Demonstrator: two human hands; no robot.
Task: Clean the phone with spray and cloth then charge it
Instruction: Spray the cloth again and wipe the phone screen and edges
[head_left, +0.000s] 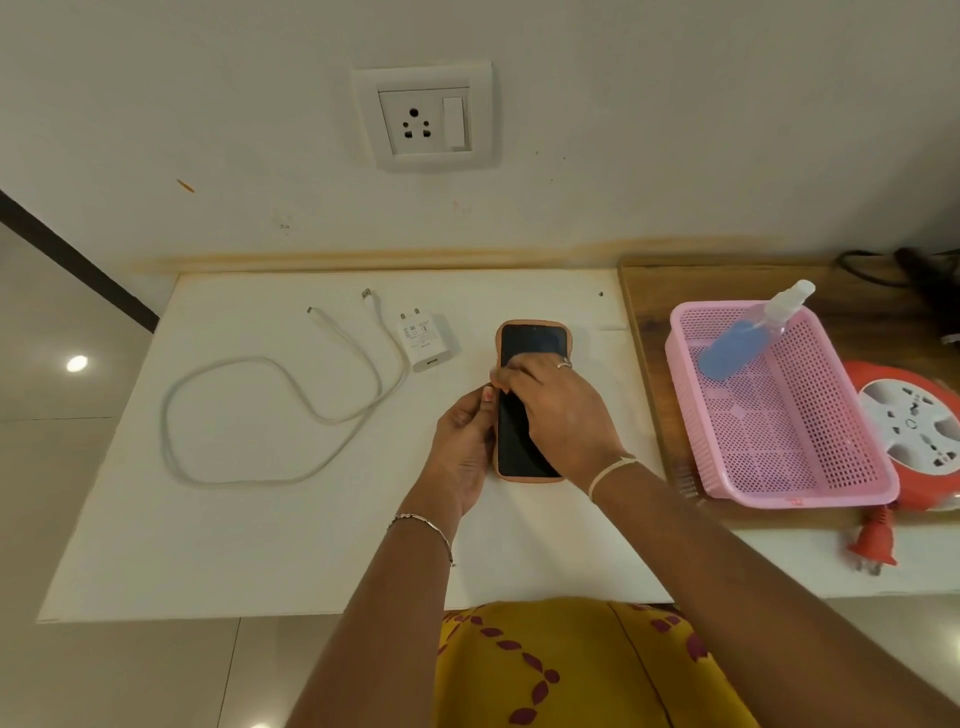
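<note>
A phone (531, 340) in a tan case lies flat, screen up, on the white table (260, 519). My left hand (462, 447) grips its left edge. My right hand (558, 410) rests on the screen with a small grey-blue cloth (537, 359) pressed under the fingers. A spray bottle (748, 335) with blue liquid leans in the pink basket (789, 467) to the right. A white charger adapter (427, 340) and a white cable (280, 395) lie left of the phone. The wall socket (423, 122) is above.
The pink basket stands on a wooden board (649, 332) at the right. An orange and white extension reel (914, 426) sits beside it, with its orange plug (875, 540) on the table edge. A dark cable (872, 265) lies at the far right.
</note>
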